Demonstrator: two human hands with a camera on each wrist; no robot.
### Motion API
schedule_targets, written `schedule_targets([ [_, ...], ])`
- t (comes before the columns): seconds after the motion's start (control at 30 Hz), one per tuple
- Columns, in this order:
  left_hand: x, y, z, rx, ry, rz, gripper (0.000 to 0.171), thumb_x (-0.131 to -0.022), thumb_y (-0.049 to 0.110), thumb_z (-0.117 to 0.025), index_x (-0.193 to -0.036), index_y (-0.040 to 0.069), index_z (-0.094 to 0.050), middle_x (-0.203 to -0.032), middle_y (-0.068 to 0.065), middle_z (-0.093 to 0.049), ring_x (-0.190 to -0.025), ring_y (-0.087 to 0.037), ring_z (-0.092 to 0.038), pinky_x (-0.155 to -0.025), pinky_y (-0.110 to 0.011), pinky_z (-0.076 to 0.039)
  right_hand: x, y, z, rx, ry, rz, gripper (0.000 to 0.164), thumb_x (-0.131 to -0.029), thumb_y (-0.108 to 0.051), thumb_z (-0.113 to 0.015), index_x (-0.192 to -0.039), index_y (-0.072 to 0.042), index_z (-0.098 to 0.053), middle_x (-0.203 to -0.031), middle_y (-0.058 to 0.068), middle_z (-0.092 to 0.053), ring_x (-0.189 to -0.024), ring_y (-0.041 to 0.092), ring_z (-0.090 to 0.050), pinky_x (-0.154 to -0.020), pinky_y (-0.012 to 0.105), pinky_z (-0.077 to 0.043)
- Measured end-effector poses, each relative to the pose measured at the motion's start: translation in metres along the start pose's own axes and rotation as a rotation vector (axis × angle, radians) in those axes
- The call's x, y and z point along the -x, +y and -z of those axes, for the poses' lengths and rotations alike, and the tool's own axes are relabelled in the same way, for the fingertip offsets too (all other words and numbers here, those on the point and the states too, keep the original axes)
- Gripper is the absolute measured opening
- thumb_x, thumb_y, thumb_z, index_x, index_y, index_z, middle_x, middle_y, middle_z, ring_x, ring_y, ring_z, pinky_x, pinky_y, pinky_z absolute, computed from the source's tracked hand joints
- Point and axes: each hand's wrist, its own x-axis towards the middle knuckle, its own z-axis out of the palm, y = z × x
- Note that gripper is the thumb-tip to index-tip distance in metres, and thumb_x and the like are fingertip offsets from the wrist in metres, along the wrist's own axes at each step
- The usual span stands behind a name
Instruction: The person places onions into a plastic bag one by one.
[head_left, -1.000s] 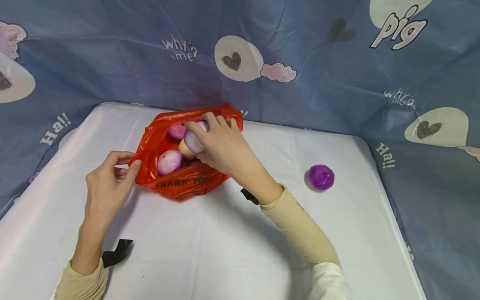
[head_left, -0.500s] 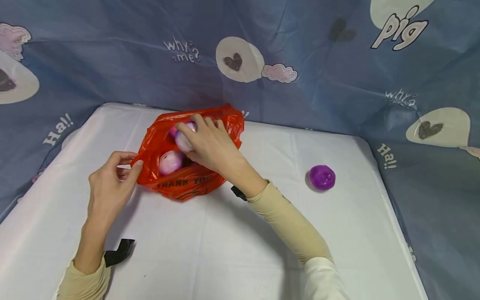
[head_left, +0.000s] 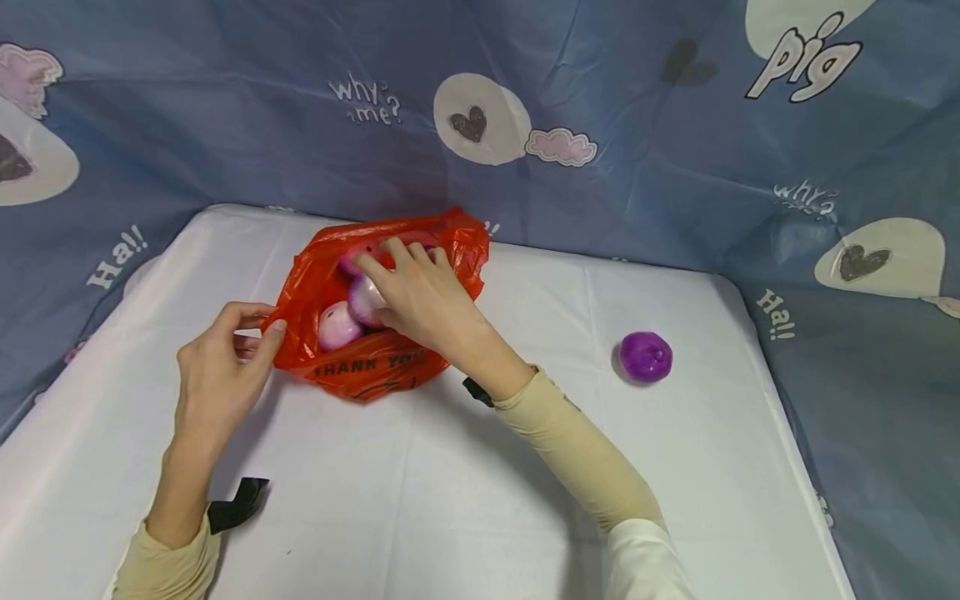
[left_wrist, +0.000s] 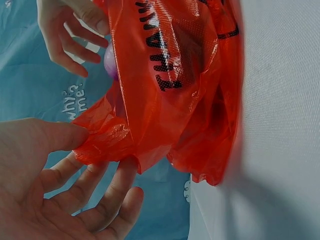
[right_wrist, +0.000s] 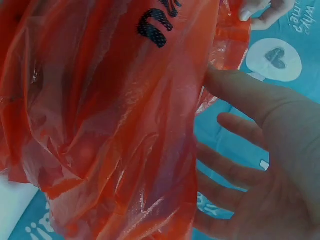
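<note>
My left hand (head_left: 213, 379) pinches the left rim of a red plastic bag (head_left: 300, 287) printed "THANK YOU". The bag's mouth is spread, with several round things inside. My right hand (head_left: 431, 304) reaches over the right side of the mouth, its fingers spread and apart. Just under its fingertips lies a purple-and-white, onion-like ball (head_left: 365, 302), against a paler one (head_left: 339, 327). A pink one (head_left: 352, 260) sits behind them. In the right wrist view, nothing shows between the fingers of the right hand (right_wrist: 285, 160); the bag's side (right_wrist: 125, 125) hides their tips.
A purple onion-like ball (head_left: 645, 357) stands alone on the white-covered table (head_left: 480, 492), well right of the bag. Behind the table hangs a blue printed sheet (head_left: 637, 167). Black straps (head_left: 238, 506) show at both wrists.
My right hand moved left over the bag with the purple-and-white ball, then let it go; the ball now lies lower inside. My left hand keeps its pinch on the rim.
</note>
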Motion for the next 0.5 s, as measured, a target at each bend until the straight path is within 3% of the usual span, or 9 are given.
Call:
schedule_targets([
  [0.27,0.000,-0.001,0.001,-0.002,-0.002,0.007,0.030,-0.102,0.026,-0.070,-0.126,0.008,-0.073,-0.117,-0.018,-0.081,-0.078,0.032,-0.046,-0.076,0.005,-0.038,0.009,0.001,0.003,0.017,0.034,0.013,0.064,-0.096,-0.046,-0.080,-0.149,-0.026,-0.051,-0.148,0.007,-0.060,-0.131,0.030,-0.064,-0.102,0.048,-0.054],
  [0.5,0.000,0.000,0.001,-0.003,-0.001,0.007,0.030,-0.102,0.025,-0.070,-0.126,0.008,-0.073,-0.115,-0.018,-0.082,-0.078,0.032,-0.046,-0.076,0.005,-0.038,0.013,-0.001,0.005,0.010,0.048,0.017,0.049,-0.096,-0.039,-0.081,-0.136,-0.023,-0.057,-0.135,0.006,-0.063,-0.118,0.028,-0.064,-0.096,0.044,-0.053],
])
